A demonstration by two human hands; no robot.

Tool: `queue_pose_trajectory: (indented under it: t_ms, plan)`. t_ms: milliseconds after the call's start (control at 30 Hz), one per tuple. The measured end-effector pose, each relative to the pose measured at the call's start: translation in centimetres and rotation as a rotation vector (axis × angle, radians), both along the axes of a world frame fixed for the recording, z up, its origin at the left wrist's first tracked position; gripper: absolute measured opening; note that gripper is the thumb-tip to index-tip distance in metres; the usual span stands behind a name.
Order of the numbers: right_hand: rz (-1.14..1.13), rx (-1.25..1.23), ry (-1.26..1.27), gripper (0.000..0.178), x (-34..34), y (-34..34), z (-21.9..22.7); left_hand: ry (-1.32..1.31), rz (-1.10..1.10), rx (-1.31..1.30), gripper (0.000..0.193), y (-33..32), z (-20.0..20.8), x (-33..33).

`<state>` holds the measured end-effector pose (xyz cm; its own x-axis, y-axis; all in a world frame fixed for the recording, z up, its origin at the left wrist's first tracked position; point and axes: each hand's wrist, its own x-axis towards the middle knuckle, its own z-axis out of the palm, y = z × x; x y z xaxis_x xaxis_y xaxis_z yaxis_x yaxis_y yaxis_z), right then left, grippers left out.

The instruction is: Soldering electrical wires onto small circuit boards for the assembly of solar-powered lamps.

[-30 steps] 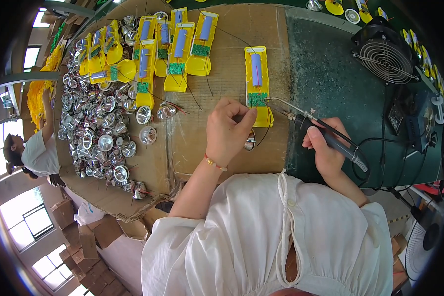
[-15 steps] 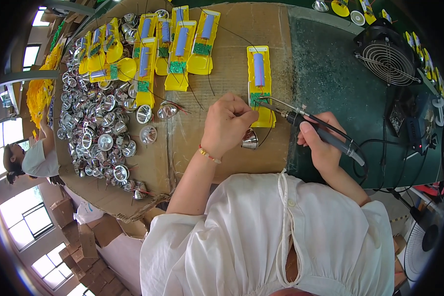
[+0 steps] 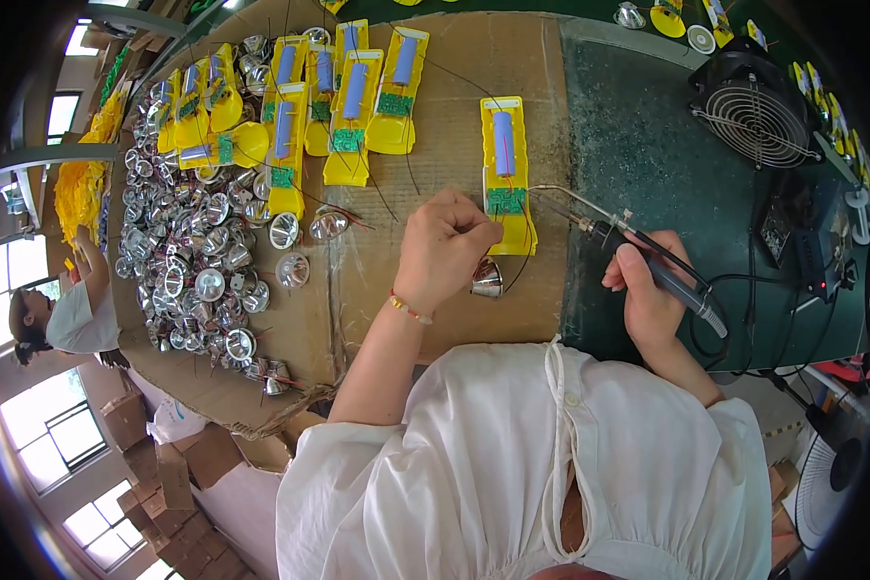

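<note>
A yellow plastic housing [image 3: 519, 235] lies on cardboard in front of me, with a purple cylindrical battery [image 3: 504, 145] and a small green circuit board [image 3: 506, 201] in it. My left hand [image 3: 447, 242] is pinched closed at the board's lower left; whatever sits between the fingertips is hidden. Just below those fingers is a silver reflector cup [image 3: 487, 278], and a dark wire curves from beside it to the housing. My right hand [image 3: 648, 285] grips a soldering iron [image 3: 638, 256] with a thin metal feed tube [image 3: 580, 200] along it. The iron's tip is right of the board, apart from it.
Several more yellow housings [image 3: 348, 126] with batteries and loose wires lie at the far left. A heap of silver reflector cups [image 3: 198, 251] fills the left side. A black fan [image 3: 759, 121] stands far right on the green mat [image 3: 638, 106]. Another person [image 3: 82, 309] is at left.
My right hand has drawn the soldering iron back to the right, off the circuit board. My left hand stays pinched in nearly the same place.
</note>
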<state>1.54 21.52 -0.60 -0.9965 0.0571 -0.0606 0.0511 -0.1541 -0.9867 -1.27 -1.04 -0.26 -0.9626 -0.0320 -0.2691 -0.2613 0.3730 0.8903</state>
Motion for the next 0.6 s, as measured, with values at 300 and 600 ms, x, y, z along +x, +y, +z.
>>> queue_pose_trajectory:
  t_ms: [300, 600]
  plan:
    - [-0.089, 0.018, 0.009, 0.015, -0.2, 2.8, -0.8, -0.022, 0.175, 0.154, 0.021, 0.5, 1.8, 0.4]
    - [-0.122, 0.052, -0.107, 0.014, -0.6, 4.4, -1.5, 0.112, -0.345, -0.506, 0.014, 3.9, 2.9, -9.9]
